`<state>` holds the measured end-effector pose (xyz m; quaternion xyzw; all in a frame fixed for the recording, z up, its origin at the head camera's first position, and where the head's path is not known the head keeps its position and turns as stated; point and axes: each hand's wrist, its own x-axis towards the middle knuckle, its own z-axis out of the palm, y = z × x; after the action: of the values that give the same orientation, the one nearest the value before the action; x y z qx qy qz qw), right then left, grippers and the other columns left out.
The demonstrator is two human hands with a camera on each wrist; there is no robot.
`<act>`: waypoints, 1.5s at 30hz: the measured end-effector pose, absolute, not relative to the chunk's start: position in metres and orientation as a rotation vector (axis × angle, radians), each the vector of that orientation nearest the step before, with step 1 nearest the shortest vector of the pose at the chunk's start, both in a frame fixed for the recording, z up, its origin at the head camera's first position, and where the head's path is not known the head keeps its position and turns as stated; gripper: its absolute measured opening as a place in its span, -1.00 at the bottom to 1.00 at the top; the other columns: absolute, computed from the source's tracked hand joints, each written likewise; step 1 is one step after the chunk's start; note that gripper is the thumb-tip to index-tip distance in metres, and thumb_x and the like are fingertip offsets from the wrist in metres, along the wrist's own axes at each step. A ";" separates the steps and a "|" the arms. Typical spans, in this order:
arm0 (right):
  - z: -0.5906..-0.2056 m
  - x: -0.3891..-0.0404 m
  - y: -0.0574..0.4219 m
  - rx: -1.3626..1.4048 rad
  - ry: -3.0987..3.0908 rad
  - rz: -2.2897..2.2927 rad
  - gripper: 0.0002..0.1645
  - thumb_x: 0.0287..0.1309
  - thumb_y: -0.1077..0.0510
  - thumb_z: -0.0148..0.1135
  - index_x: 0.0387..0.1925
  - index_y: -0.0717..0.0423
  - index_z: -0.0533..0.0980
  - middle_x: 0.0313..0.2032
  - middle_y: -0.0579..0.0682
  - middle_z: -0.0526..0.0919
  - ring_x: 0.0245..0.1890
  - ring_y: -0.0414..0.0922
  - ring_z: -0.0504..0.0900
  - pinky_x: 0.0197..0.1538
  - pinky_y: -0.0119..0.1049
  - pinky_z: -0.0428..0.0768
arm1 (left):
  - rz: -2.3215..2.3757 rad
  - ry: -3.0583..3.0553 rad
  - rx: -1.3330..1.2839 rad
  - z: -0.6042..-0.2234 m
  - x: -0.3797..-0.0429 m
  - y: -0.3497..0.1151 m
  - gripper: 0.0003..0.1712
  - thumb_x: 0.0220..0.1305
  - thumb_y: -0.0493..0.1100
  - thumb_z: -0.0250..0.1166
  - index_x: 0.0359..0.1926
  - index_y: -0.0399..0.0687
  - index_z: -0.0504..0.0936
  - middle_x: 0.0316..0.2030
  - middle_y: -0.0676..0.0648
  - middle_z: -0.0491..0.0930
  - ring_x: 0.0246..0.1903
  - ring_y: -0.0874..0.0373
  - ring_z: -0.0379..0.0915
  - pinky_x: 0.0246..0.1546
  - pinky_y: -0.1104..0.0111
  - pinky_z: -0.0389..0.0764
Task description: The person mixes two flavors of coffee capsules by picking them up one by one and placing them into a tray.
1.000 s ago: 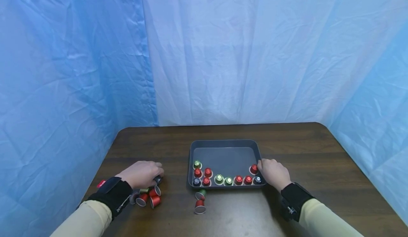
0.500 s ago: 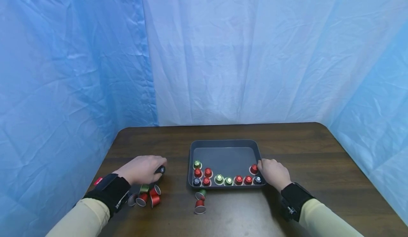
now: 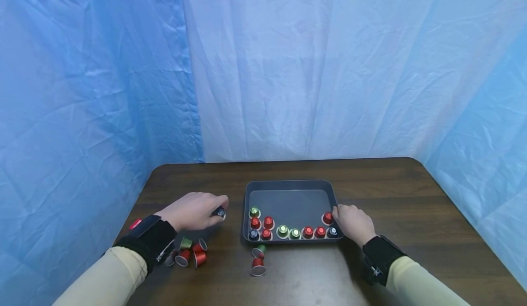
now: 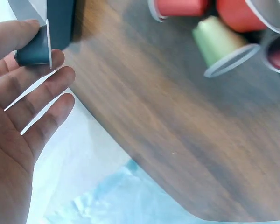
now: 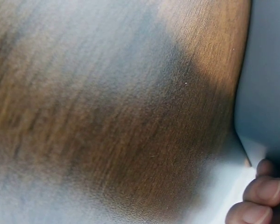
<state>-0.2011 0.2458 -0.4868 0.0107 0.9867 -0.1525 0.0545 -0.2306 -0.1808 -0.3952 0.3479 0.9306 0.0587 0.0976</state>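
Observation:
Between thumb and fingers my left hand (image 3: 193, 211) pinches a dark coffee capsule (image 3: 219, 212), held above the table left of the tray. The left wrist view shows the same dark capsule (image 4: 33, 49) side-on, its rim facing away from the thumb, the other fingers spread. My right hand (image 3: 355, 221) grips the right rim of a dark grey baking tray (image 3: 292, 201); its curled fingers (image 5: 259, 200) show beside the tray in the right wrist view. Red, green and dark capsules stand rim-down in the tray, along its near side and left end, with one red capsule (image 3: 328, 217) near the right hand.
Several loose capsules lie in a pile below the left hand, including a green capsule (image 3: 186, 243) and a red capsule (image 3: 200, 259). Another green capsule (image 3: 259, 251) and red capsule (image 3: 258, 267) lie before the tray. Blue sheeting (image 3: 309, 68) hangs behind the wooden table (image 3: 411, 205).
The left hand has lifted the dark capsule away from the pile and carried it right and farther back, toward the tray. The right hand and the tray have stayed put.

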 end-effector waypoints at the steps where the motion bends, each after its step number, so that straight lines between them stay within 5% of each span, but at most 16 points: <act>1: -0.487 -0.201 0.246 0.034 2.995 -0.464 -0.61 0.49 0.04 0.04 -0.38 0.20 0.60 -0.59 -0.01 0.50 -0.57 -0.07 0.48 -0.49 -0.21 0.44 | 0.170 2.749 1.043 -0.393 -0.230 -0.178 -0.75 0.30 -0.05 0.44 -0.05 0.13 0.61 -0.35 0.24 0.63 -0.40 0.36 0.49 -0.23 0.28 0.63; 9: -0.487 -0.201 0.245 0.049 2.983 -0.472 -0.61 0.49 0.04 0.04 -0.36 0.20 0.61 -0.58 -0.01 0.51 -0.56 -0.08 0.49 -0.48 -0.21 0.45 | 0.109 2.708 1.168 -0.387 -0.230 -0.154 -0.67 0.33 -0.07 0.42 0.10 0.11 0.70 -0.11 0.13 0.73 -0.15 0.28 0.64 -0.04 0.23 0.67; 25: -0.486 -0.201 0.244 0.054 2.987 -0.450 -0.61 0.49 0.04 0.05 -0.32 0.23 0.62 -0.57 0.00 0.54 -0.55 -0.07 0.50 -0.47 -0.21 0.47 | 0.036 2.673 1.268 -0.378 -0.237 -0.113 -0.73 0.28 -0.06 0.47 -0.03 0.06 0.69 -0.34 0.17 0.67 -0.36 0.33 0.54 -0.16 0.32 0.65; 45: -0.486 -0.201 0.246 0.033 3.002 -0.457 -0.61 0.49 0.05 0.05 -0.36 0.22 0.61 -0.57 0.00 0.55 -0.56 -0.07 0.49 -0.48 -0.19 0.46 | 0.006 2.628 1.274 -0.378 -0.242 -0.072 -0.74 0.32 -0.12 0.43 0.01 0.05 0.69 -0.27 0.11 0.67 -0.26 0.25 0.53 -0.11 0.33 0.63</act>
<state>-0.2008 0.2457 -0.4860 0.0109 0.9872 -0.1502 0.0524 -0.2424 -0.0719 -0.3780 0.4335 0.8944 0.0020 0.1103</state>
